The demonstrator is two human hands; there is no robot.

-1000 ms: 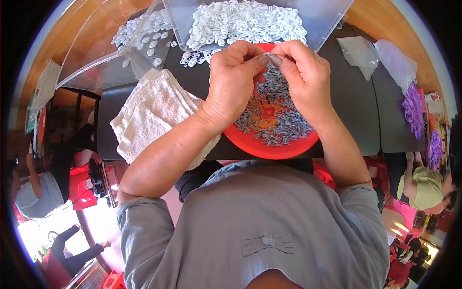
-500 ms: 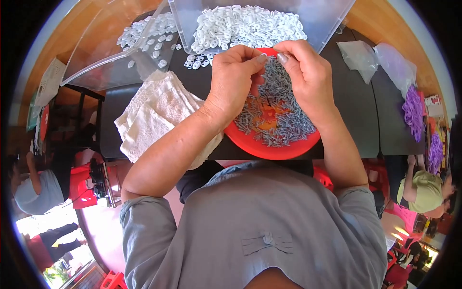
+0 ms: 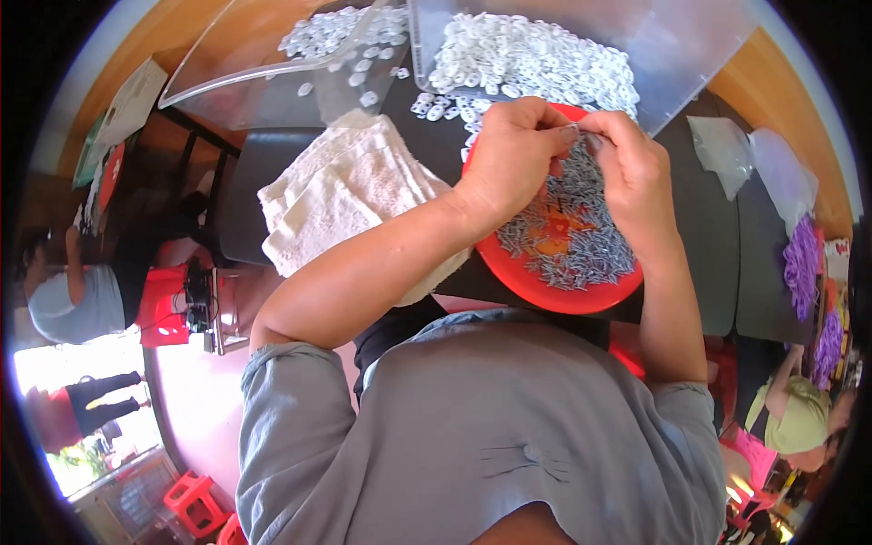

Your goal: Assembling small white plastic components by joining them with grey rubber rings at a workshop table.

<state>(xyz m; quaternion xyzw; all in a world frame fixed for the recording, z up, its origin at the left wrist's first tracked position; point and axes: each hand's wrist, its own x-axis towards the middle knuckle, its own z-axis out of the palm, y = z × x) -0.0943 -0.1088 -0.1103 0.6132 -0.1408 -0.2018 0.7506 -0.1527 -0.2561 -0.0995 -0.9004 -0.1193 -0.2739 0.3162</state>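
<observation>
Head view: a round red plastic dish (image 3: 531, 286) sits on the dark tabletop (image 3: 699, 245), heaped with thin grey metal pins (image 3: 572, 241); beyond it lie a clear tray (image 3: 672, 54) of small white plastic pieces (image 3: 531, 59), and a nubbly white cloth (image 3: 350, 195) lies to the left. Left hand (image 3: 513, 154) and right hand (image 3: 631, 173) meet over the dish's far rim, fingertips pinched together on something too small to make out. Against the frame half a second earlier, the hands remain joined above the dish, while dish and cloth lie nearer the right of the picture.
</observation>
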